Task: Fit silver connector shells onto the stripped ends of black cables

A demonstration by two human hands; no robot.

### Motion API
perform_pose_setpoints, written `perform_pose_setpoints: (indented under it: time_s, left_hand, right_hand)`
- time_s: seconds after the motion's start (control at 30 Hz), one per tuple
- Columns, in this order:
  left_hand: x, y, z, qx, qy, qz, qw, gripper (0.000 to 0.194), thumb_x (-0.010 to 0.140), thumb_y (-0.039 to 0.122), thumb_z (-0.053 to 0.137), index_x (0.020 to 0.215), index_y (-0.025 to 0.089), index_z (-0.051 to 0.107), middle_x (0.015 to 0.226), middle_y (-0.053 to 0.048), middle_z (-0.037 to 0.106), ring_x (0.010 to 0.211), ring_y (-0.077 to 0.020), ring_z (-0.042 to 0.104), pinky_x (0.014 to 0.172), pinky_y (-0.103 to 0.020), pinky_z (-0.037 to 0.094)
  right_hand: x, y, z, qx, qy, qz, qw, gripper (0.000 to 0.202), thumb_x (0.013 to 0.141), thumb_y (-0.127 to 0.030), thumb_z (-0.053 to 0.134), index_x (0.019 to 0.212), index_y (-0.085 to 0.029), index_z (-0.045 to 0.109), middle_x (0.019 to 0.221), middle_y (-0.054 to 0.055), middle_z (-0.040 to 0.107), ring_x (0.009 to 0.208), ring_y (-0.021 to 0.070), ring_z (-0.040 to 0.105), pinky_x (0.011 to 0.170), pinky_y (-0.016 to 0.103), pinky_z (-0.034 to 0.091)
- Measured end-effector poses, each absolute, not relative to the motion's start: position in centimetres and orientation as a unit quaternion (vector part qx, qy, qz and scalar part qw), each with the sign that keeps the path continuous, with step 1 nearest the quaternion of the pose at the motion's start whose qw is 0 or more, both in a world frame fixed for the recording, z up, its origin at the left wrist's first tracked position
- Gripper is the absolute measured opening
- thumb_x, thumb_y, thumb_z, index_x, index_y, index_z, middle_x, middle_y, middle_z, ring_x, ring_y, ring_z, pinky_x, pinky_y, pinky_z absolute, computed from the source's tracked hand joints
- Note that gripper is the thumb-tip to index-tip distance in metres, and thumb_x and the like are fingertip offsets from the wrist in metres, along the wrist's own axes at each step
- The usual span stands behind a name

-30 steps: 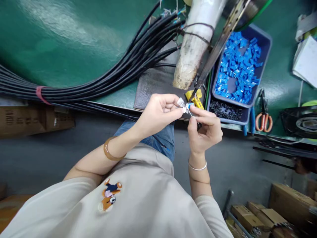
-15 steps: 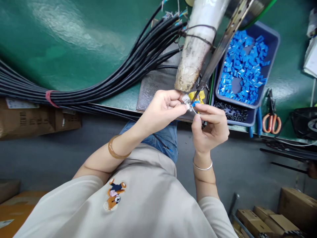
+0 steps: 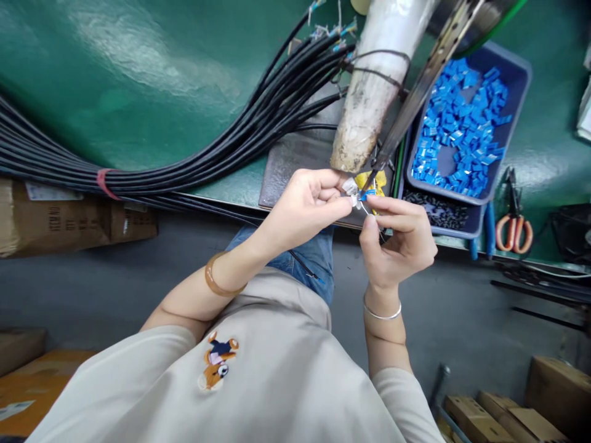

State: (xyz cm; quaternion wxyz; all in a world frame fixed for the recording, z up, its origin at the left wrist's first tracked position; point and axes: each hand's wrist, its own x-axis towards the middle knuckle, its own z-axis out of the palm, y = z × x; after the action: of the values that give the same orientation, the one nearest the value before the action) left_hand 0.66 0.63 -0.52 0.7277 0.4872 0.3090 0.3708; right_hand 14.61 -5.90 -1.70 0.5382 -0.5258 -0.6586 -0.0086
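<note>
My left hand [image 3: 311,203] is closed in a pinch on a small whitish translucent piece [image 3: 349,186], partly hidden by the fingers. Facing it, my right hand [image 3: 399,240] has thumb and fingers curled together around a thin white wire [image 3: 364,208]. Just above the right index fingertip sits a small blue piece [image 3: 368,195]. The pointed end of a dark metal rod [image 3: 385,147] comes down between both hands, at the blue piece. Something yellow [image 3: 379,179] lies right behind the fingertips.
A thick white wrapped tube [image 3: 367,114] hangs over the dark board [image 3: 281,169]. Black cables [image 3: 198,169] run along the green bench at left. To the right stand a bin [image 3: 521,92] of blue pieces, a lower bin of black parts [image 3: 443,212] and orange-handled pliers [image 3: 513,234].
The whole view has shifted slightly, so everything sits a little further right. Both hands keep nearly the same pose at the rod's tip.
</note>
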Motion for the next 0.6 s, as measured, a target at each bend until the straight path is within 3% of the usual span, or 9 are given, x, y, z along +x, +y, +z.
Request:
perform_pose_setpoints:
  time_s: [0.33,0.6]
  left_hand:
    - [0.59,0.55,-0.3,0.497,0.319,0.371,0.717,0.004,0.075,0.009,0.06,0.074,0.013,0.063,0.056,0.005,0.044,0.049,-0.0017,0.033,0.046,-0.017,0.025]
    - [0.4,0.75,-0.85,0.503,0.32,0.343,0.727,0.007,0.076,0.009,0.059,0.07,0.013,0.059,0.057,0.004,0.045,0.051,-0.0023,0.035,0.048,-0.017,0.025]
  right_hand:
    - [14.85,-5.91,-1.18,-0.552,-0.669,-0.041,0.497,0.014,0.078,-0.01,0.069,0.082,-0.021,0.062,0.093,0.0,0.073,0.085,0.0151,0.071,0.076,0.033,0.061]
    - [14.68,-5.85,-1.75,-0.529,-0.674,-0.037,0.514,0.017,0.077,-0.007,0.066,0.081,-0.02,0.058,0.092,0.0,0.073,0.083,0.0137,0.071,0.074,0.029,0.059]
